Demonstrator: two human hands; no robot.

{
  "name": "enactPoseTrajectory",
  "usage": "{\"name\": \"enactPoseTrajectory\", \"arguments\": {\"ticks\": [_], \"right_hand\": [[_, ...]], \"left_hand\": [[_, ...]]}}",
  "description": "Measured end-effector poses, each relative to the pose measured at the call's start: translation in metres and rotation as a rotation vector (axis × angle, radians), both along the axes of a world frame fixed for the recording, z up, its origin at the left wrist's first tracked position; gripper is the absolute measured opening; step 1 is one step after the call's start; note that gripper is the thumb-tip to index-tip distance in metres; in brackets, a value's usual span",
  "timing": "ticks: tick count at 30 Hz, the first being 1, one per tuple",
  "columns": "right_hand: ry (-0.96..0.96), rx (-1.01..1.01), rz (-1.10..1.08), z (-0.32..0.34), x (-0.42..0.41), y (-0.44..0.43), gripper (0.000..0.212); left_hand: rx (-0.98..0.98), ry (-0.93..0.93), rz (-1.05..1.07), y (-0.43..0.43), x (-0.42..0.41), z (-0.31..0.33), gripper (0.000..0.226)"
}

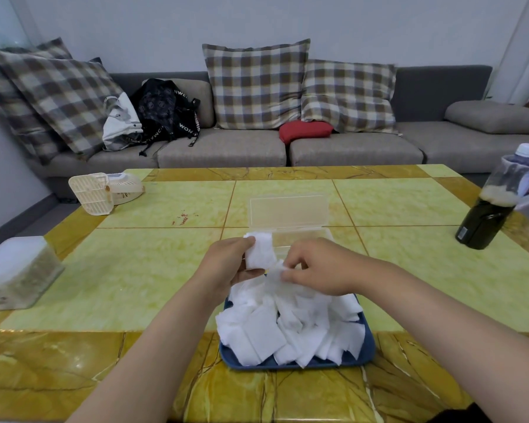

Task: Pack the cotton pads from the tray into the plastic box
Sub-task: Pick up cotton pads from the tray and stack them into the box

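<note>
A blue tray near the table's front edge holds a loose heap of white cotton pads. Just behind it stands the clear plastic box with its lid raised upright. My left hand grips a small stack of pads above the gap between tray and box. My right hand pinches a single pad just right of that stack, above the heap. The hands hide the box's front wall.
On the yellow tiled table, a white fan lies at the back left, a frosted container sits at the left edge, and a dark bottle stands at the right. A grey sofa runs behind the table.
</note>
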State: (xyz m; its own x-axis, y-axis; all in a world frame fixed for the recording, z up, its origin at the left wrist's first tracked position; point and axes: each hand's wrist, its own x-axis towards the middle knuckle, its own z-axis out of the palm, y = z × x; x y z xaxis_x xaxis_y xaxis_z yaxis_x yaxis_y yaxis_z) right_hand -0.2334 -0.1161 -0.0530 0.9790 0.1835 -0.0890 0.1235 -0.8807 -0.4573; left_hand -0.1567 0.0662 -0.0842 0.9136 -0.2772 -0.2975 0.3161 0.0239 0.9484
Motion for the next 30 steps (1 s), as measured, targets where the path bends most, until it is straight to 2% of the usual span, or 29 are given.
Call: {"name": "enactPoseTrajectory", "arguments": {"ticks": [2, 4, 6, 8, 16, 19, 22, 25, 27, 30], "right_hand": [[-0.102, 0.278, -0.139, 0.004, 0.002, 0.000, 0.039], [-0.108, 0.578, -0.276, 0.010, 0.005, 0.000, 0.028], [-0.060, 0.713, -0.343, 0.014, 0.005, 0.003, 0.015], [-0.015, 0.738, -0.382, 0.015, 0.005, 0.008, 0.007], [-0.087, 0.579, -0.520, 0.004, 0.021, 0.012, 0.011], [-0.117, 0.507, -0.519, 0.001, 0.023, 0.013, 0.015], [-0.181, 0.430, -0.534, -0.001, 0.028, 0.011, 0.026], [-0.066, 0.525, -0.549, 0.003, 0.030, 0.006, 0.037], [0.063, 0.603, -0.494, 0.008, 0.030, 0.004, 0.028], [0.058, 0.634, -0.481, 0.012, 0.038, 0.002, 0.018]], "left_hand": [[-0.010, -0.008, 0.015, 0.000, 0.000, -0.001, 0.023], [-0.019, -0.011, 0.009, -0.003, -0.001, -0.001, 0.023], [-0.043, -0.003, -0.022, -0.007, -0.004, 0.001, 0.024], [-0.085, 0.008, -0.075, -0.011, -0.008, 0.004, 0.024], [-0.135, 0.001, -0.145, -0.010, -0.009, 0.009, 0.031], [-0.121, -0.023, -0.175, -0.009, -0.008, 0.011, 0.033], [-0.067, -0.084, -0.226, -0.006, -0.006, 0.010, 0.023], [-0.110, -0.050, -0.236, -0.005, -0.001, 0.011, 0.019], [-0.124, -0.042, -0.246, -0.007, 0.003, 0.014, 0.020], [-0.079, -0.101, -0.223, -0.011, 0.012, 0.018, 0.023]]}}
